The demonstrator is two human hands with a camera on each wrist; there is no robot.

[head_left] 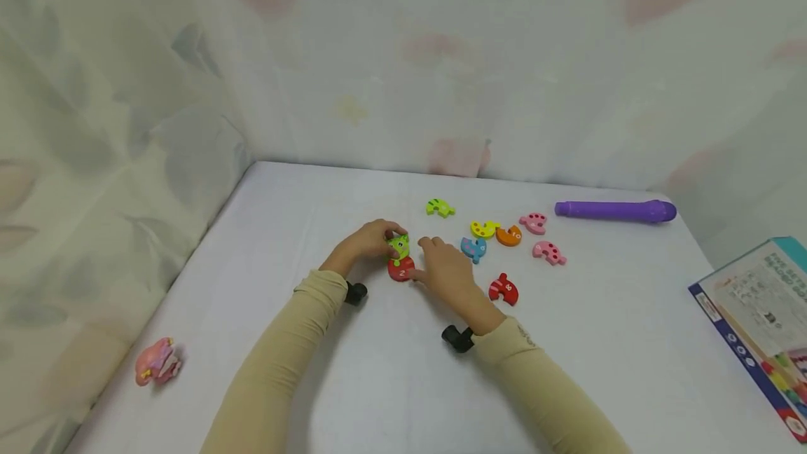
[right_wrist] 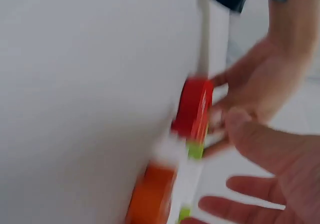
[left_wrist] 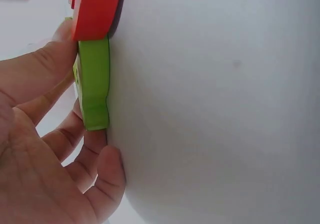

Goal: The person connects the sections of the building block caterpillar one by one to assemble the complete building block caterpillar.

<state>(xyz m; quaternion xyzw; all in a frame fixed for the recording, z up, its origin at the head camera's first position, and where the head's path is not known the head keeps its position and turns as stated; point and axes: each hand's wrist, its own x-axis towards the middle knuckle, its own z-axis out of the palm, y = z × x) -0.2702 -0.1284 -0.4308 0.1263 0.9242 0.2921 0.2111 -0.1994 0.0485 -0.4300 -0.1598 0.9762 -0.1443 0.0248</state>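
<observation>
A green puzzle piece with a cartoon animal face (head_left: 398, 246) lies on the white table, and my left hand (head_left: 373, 238) pinches it between thumb and fingers. Against its near side sits a red puzzle piece marked 2 (head_left: 401, 270). The left wrist view shows the green piece's edge (left_wrist: 95, 83) flat on the table, meeting the red piece (left_wrist: 97, 11). My right hand (head_left: 449, 273) is just right of the red piece, fingers extended, holding nothing. Its thumb tip is close to that piece; whether they touch I cannot tell. The right wrist view is blurred.
Right of the hands lie loose puzzle pieces: green (head_left: 440, 208), yellow (head_left: 484, 230), orange (head_left: 508, 235), blue (head_left: 473, 249), two pink (head_left: 548, 253) and red (head_left: 504, 290). A purple stick (head_left: 615, 211) lies behind; a box (head_left: 756, 321) is far right, a pink toy (head_left: 157, 361) left.
</observation>
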